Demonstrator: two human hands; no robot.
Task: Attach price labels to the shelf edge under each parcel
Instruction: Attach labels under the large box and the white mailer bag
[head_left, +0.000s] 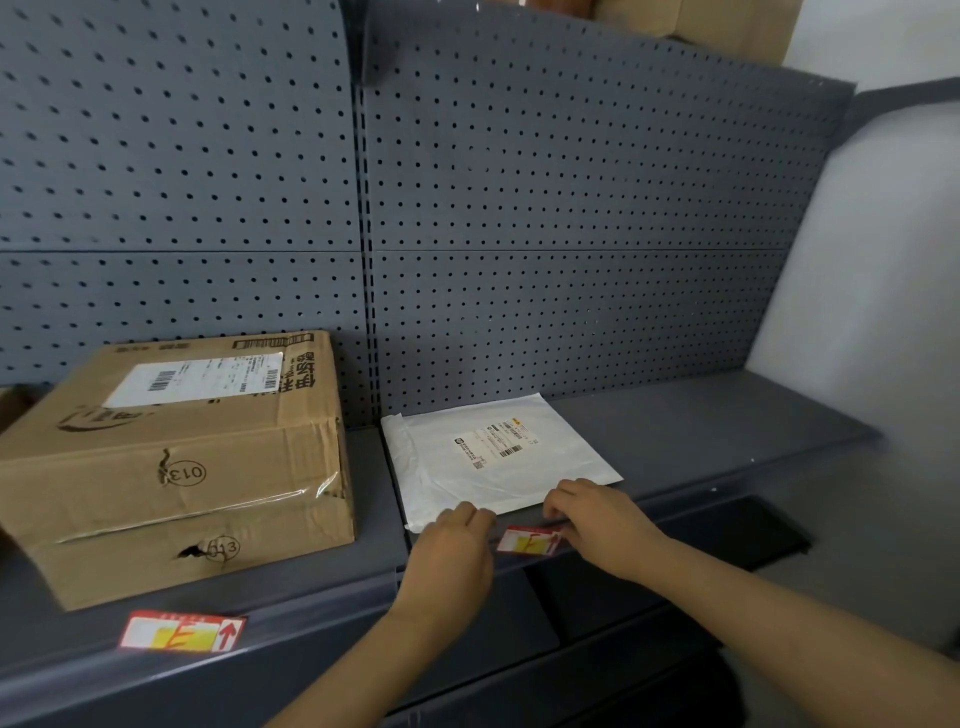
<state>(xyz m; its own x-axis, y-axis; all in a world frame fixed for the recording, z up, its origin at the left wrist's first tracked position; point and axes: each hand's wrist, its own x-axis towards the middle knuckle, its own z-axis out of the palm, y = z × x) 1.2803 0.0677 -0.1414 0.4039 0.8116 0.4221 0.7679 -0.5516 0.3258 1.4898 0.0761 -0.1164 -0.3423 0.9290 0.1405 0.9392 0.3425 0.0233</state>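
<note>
While both hands, left (451, 551) and right (602, 525), pinch one label (527, 540), two parcels, two labels, grip closed.

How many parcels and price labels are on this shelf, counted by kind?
Cardboard box: 1
White mailer bag: 1
Red-and-yellow price labels: 2, one under the box, one under the bag between the left hand and the right hand
Total: 4
</note>
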